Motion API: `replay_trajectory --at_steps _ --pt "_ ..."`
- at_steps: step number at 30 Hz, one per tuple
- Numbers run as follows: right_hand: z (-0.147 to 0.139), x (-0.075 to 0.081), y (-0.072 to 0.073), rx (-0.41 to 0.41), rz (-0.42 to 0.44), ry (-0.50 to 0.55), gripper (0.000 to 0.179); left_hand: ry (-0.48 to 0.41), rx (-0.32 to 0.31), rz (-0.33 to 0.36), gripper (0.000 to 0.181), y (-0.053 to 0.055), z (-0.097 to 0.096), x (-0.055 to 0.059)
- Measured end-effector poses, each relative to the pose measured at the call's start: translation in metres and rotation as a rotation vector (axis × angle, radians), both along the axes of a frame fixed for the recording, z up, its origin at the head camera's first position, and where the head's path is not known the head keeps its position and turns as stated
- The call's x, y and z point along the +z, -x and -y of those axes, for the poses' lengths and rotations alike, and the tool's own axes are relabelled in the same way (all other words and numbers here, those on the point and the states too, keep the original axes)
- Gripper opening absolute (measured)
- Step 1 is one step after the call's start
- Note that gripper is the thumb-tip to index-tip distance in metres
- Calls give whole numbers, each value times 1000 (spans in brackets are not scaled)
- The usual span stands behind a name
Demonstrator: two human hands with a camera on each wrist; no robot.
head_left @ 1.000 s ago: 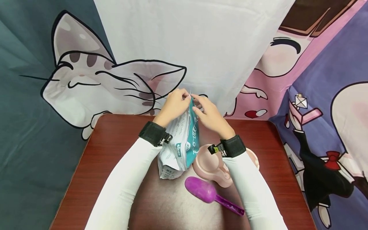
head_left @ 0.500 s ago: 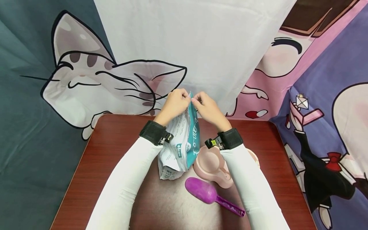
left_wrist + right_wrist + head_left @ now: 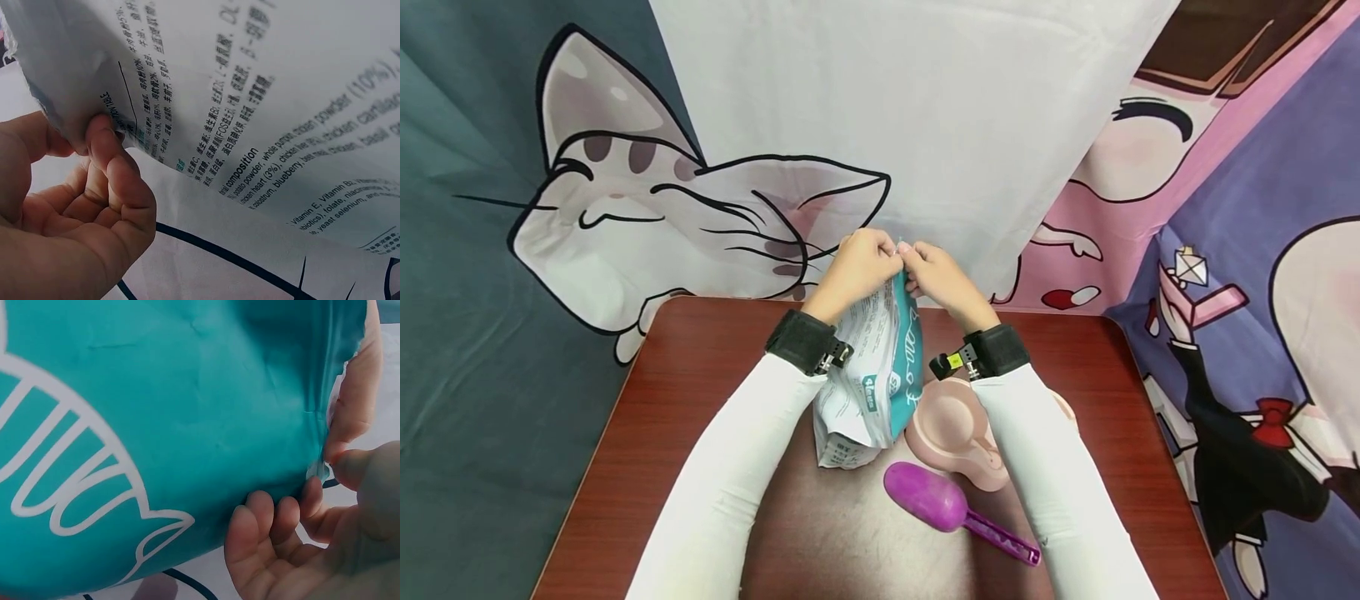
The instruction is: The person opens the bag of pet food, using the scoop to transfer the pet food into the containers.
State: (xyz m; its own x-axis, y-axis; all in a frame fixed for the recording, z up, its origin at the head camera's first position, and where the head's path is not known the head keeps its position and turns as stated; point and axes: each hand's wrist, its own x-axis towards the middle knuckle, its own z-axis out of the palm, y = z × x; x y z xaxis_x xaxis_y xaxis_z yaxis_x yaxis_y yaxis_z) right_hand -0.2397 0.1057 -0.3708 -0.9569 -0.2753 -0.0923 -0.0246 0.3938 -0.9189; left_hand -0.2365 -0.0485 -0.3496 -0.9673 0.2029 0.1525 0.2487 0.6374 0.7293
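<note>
A white and teal food bag (image 3: pixel 863 396) stands upright on the table, its printed white side facing left and its teal side facing right. At its top, my left hand (image 3: pixel 859 265) pinches the edge between thumb and finger. The left wrist view shows that left hand (image 3: pixel 94 200) gripping a corner under the lines of ingredient text. My right hand (image 3: pixel 942 279) meets the left at the top edge. In the right wrist view, the right hand (image 3: pixel 312 531) pinches a small clear strip (image 3: pixel 319 470) at the edge, its other fingertips against the teal side.
A pink bowl (image 3: pixel 943 417) sits right of the bag, partly under my right sleeve. In front lies a purple scoop (image 3: pixel 928 497), handle pointing right. Part of another pale pink thing (image 3: pixel 1065 408) shows beyond the right sleeve. A printed curtain (image 3: pixel 925 108) hangs behind the red-brown table (image 3: pixel 715 333).
My right hand, earlier with fingers spread beside the bag's top, has moved in and now pinches at the top edge. The left hand keeps its pinch; bowl and scoop stay put.
</note>
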Motion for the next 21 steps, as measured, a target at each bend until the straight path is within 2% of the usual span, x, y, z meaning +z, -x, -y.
replay_trajectory --at_steps 6,9,13,15,18,21 --pt "1 1 1 -10 -6 11 39 -28 -2 -4 13 -3 1 -4" --pt "2 5 1 -20 -74 -102 38 -32 -1 -27 14 -3 0 -6" --pt "5 11 1 -31 -184 -304 32 -39 -6 -33 15 -2 0 -7" --pt "6 13 2 -27 -217 -355 29 -43 -8 -30 16 -2 0 -8" --pt "7 15 4 -24 -230 -377 28 -57 -7 -21 17 -2 1 -9" --pt "8 13 5 -1 -209 -339 31 -84 -1 1 17 -2 2 -12"
